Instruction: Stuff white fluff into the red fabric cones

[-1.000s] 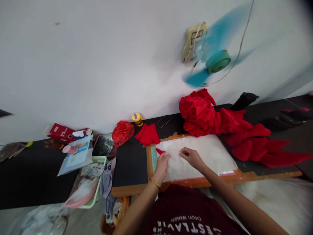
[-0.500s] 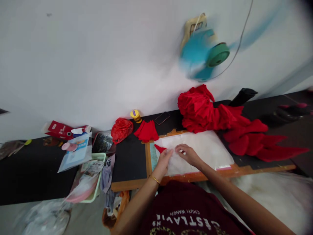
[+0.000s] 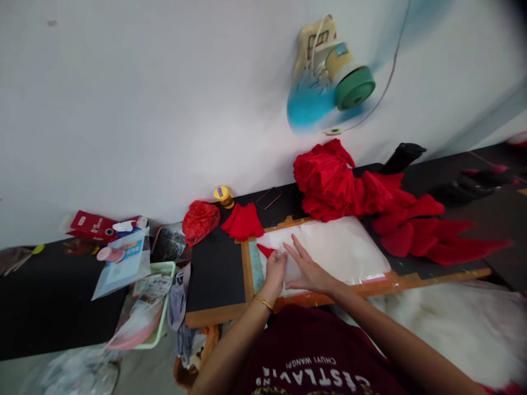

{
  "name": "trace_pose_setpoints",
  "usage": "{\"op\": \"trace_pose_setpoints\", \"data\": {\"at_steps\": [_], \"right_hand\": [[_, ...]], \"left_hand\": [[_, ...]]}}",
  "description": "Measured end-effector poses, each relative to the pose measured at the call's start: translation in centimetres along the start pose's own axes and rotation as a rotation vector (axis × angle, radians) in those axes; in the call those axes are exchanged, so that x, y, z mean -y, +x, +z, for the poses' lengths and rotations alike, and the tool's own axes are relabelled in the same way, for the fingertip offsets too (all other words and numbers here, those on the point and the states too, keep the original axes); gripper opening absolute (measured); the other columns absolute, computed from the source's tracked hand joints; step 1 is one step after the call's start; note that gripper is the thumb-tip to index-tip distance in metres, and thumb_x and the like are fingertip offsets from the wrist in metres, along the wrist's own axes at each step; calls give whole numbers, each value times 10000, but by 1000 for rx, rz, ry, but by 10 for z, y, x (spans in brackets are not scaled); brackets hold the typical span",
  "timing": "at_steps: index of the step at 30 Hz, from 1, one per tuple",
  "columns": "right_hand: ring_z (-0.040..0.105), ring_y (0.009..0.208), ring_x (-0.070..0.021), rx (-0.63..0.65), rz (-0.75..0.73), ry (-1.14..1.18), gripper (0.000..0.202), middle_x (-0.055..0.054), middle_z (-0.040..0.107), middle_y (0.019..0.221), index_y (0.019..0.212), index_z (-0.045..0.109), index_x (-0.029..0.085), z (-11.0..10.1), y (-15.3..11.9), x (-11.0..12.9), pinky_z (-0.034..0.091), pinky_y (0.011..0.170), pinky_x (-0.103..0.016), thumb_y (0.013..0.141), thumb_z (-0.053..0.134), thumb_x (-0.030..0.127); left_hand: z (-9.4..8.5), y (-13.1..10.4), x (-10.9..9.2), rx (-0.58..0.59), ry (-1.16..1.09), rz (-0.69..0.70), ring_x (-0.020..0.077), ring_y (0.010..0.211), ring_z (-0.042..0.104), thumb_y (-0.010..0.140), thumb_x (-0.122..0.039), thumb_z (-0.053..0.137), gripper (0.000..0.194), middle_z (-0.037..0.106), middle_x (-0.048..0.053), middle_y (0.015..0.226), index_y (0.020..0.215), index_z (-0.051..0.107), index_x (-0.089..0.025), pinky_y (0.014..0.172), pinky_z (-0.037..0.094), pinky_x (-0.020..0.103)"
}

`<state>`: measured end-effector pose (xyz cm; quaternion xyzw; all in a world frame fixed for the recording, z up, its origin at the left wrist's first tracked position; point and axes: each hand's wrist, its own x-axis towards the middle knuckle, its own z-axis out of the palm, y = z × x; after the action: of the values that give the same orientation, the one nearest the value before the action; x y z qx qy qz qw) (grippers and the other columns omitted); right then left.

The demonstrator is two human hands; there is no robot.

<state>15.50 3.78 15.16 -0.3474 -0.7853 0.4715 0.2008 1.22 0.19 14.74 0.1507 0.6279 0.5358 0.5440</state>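
My left hand (image 3: 275,271), with a gold bracelet at the wrist, has its fingers closed over the white sheet, pinching a small pointed red fabric piece (image 3: 265,250) whose tip sticks out to the left. Just right of it, my right hand (image 3: 307,267) is open, fingers spread above the white sheets (image 3: 346,249). They lie on a wood-edged board at the table's front. What is under my left palm is hidden. A fan of red fabric pieces (image 3: 242,221) lies behind the board's left corner.
A large heap of red fabric (image 3: 325,181) spreads along the back and right. A phone (image 3: 269,198), a yellow-lidded jar (image 3: 223,196) and a red plastic bag (image 3: 201,222) stand near the wall. A green basket (image 3: 163,307) sits left. A wall fan (image 3: 354,88) spins above.
My right hand has opened from a pinch near the left fingertips to spread fingers, its palm lower. My left hand keeps hold of the red fabric piece. The view has shifted slightly.
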Motion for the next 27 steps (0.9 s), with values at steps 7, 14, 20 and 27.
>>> {"op": "trace_pose_setpoints", "data": {"at_steps": [7, 14, 20, 27], "right_hand": [[425, 1381, -259, -50, -100, -30, 614, -105, 421, 1496, 1426, 463, 296, 17, 2, -28, 373, 1139, -447, 841, 633, 214], [660, 1053, -260, -198, 182, 125, 354, -83, 710, 1131, 1045, 732, 240, 24, -25, -67, 518, 965, -409, 768, 514, 205], [682, 705, -249, -348, 712, 470, 393, -65, 760, 850, 1003, 724, 194, 23, -28, -99, 553, 648, -374, 705, 519, 351], [699, 714, -251, -357, 707, 756, 353, -85, 762, 830, 955, 720, 198, 22, -11, -78, 565, 666, -373, 673, 588, 366]], "left_hand": [[10, -3, 6, 121, -37, -20, 207, 893, 606, 696, -254, 690, 179, 686, 68, 918, 850, 649, -172, 819, 463, 304], [-20, -8, 42, 112, 129, -153, 228, 864, 636, 748, -323, 619, 261, 667, 91, 972, 972, 609, -189, 755, 509, 354], [-45, 26, 62, -101, 530, 88, 311, 1266, 450, 723, -173, 665, 439, 534, 145, 1282, 1152, 575, -198, 1084, 321, 416], [-46, 54, 75, 42, 990, 318, 353, 1283, 446, 730, -31, 588, 444, 535, 193, 1307, 1158, 592, -147, 1113, 249, 501]]}}
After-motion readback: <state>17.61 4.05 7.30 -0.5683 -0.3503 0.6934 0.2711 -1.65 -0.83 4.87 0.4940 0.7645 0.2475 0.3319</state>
